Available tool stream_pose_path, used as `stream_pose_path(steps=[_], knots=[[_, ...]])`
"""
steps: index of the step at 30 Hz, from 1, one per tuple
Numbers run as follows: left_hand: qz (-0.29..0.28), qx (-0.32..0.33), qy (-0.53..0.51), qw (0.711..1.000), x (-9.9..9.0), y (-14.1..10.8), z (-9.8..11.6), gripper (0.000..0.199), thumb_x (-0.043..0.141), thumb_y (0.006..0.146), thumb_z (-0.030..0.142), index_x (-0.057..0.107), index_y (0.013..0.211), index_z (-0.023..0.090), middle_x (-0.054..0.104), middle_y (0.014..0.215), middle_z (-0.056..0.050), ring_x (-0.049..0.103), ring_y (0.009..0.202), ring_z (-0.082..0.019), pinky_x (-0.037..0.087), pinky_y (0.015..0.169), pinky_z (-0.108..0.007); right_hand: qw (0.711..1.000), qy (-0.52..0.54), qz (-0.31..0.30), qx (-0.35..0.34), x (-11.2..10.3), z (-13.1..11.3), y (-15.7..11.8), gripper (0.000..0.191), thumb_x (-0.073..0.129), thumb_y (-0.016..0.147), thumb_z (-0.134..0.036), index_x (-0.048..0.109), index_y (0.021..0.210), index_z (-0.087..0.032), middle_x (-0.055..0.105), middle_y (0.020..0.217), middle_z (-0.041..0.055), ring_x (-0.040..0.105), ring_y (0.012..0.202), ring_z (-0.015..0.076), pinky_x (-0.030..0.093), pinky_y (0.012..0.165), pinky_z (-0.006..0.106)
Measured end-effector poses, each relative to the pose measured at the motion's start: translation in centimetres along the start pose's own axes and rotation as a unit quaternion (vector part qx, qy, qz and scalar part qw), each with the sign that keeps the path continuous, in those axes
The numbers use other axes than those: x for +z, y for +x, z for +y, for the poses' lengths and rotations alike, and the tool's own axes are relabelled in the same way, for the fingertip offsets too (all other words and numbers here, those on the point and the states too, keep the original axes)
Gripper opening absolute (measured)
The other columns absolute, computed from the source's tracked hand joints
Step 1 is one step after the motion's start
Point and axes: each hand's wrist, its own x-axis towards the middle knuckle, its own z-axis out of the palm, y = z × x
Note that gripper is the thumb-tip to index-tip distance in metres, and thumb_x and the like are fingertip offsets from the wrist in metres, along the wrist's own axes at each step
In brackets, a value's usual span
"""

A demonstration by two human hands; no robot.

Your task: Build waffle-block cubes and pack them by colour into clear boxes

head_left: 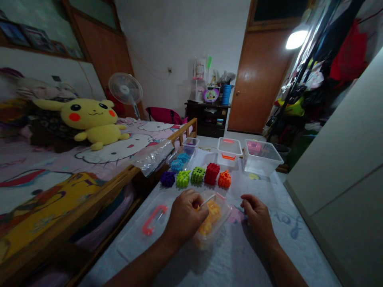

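My left hand (187, 211) is closed in a pinch on the near-left rim of a small clear plastic box (223, 217). Inside the box lie yellow-orange foam-like pieces (211, 213). Right of the box, apart from it, my right hand (255, 213) is curled just above the cloth; whatever its fingertips may hold is hidden. Beyond my hands stands a row of knobbly blocks: purple (167, 179), lime (183, 179), green (198, 175), red (212, 174) and orange (224, 179). A clear lid with a pink-red handle (154, 220) lies left of my left hand.
Behind the row, a clear tray holds blue pieces (179, 161). Two clear bins, one with orange clips (229, 157) and a larger one (263, 159), stand at the back right. A wooden bed rail (128, 175) borders the table's left; a pale cabinet (338, 171) borders its right.
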Motion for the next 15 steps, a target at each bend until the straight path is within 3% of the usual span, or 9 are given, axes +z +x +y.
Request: stream_pose_path(steps=[6,9,12,15], knots=[[0.017,-0.017,-0.088,0.996,-5.3,4.8,0.7,0.02,0.058,0.07,0.032,0.054,0.057,0.018,0.047,0.054,0.005,0.041,0.051,-0.01,0.03,0.05,-0.022,0.999,-0.016,-0.028,0.024,0.2,2.3,0.1,0.029,0.054,0.077,-0.042,0.066,0.089,-0.019,0.067,0.07,0.002,0.059,0.054,0.0192,0.046,0.054,0.032],[0.079,-0.009,-0.116,0.99,-7.1,8.7,1.0,0.022,0.061,0.072,0.033,0.056,0.058,0.017,0.046,0.051,0.006,0.038,0.047,-0.008,0.03,0.048,-0.02,0.999,-0.025,-0.034,0.025,0.2,2.5,0.2,0.028,0.053,0.078,-0.041,0.066,0.09,-0.019,0.066,0.068,0.0013,0.059,0.053,0.0194,0.045,0.055,0.032],[0.121,0.004,-0.138,0.983,-7.3,13.0,0.9,0.022,0.068,0.068,0.034,0.064,0.062,0.014,0.054,0.056,0.004,0.043,0.049,-0.007,0.032,0.049,-0.02,0.998,-0.036,-0.037,0.021,0.3,2.6,0.1,0.028,0.053,0.078,-0.041,0.066,0.089,-0.019,0.065,0.066,0.0013,0.059,0.054,0.0198,0.045,0.056,0.032],[0.146,-0.016,-0.176,0.973,-6.3,17.2,0.5,0.021,0.073,0.066,0.032,0.066,0.063,0.012,0.058,0.057,0.002,0.047,0.051,-0.008,0.035,0.05,-0.02,0.998,-0.042,-0.037,0.014,0.3,2.5,0.1,0.028,0.052,0.079,-0.041,0.067,0.088,-0.019,0.066,0.068,0.0024,0.059,0.057,0.0204,0.045,0.058,0.033]])
